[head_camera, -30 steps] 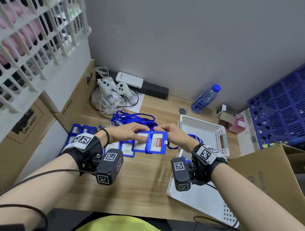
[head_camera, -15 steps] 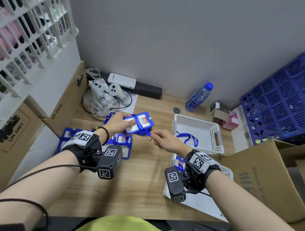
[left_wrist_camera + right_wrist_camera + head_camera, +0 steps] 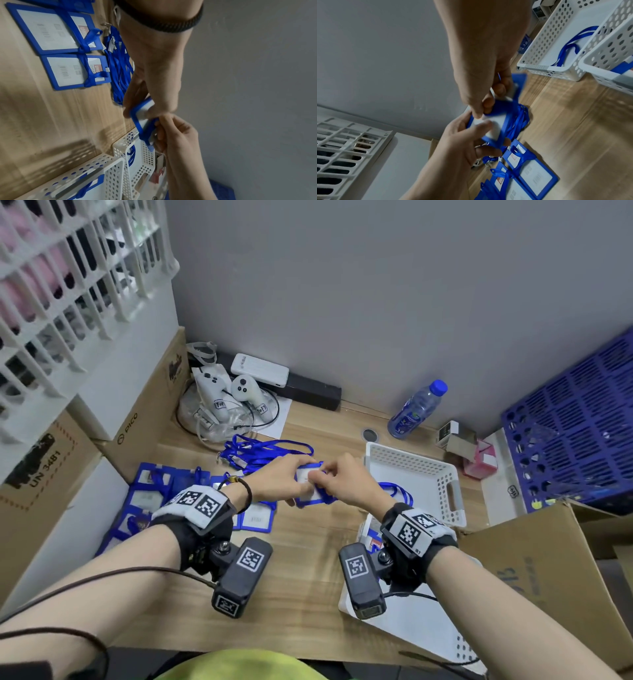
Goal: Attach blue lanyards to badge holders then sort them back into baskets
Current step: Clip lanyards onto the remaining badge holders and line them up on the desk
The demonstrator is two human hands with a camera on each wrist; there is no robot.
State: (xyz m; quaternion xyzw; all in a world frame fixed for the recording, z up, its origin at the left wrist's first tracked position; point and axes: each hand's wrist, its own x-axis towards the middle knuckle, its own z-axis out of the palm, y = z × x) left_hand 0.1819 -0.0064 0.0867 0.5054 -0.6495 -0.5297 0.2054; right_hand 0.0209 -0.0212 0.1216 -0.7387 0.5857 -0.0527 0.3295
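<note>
Above the wooden desk, both hands hold one blue badge holder [image 3: 310, 486] with a white card. My left hand [image 3: 291, 477] grips its left end, thumb on the card face [image 3: 481, 124]. My right hand [image 3: 329, 479] pinches the right end, where a blue lanyard strap [image 3: 150, 125] wraps the holder [image 3: 139, 112]. A pile of loose blue lanyards [image 3: 263, 450] lies just behind the hands. Several badge holders with lanyards wound round them [image 3: 147, 498] lie at the left, also seen in the left wrist view [image 3: 56, 32].
A white perforated basket [image 3: 442, 470] with one lanyard [image 3: 397, 491] stands right of the hands; a second white basket [image 3: 428, 621] lies nearer me. Cardboard boxes flank both sides. Controllers [image 3: 219, 395], a water bottle [image 3: 416, 409] and a blue crate [image 3: 575, 433] stand behind.
Half a second ago my left hand held the holder up while my right pulled a strap end below it. Now the right hand has come up and both hands meet on the holder.
</note>
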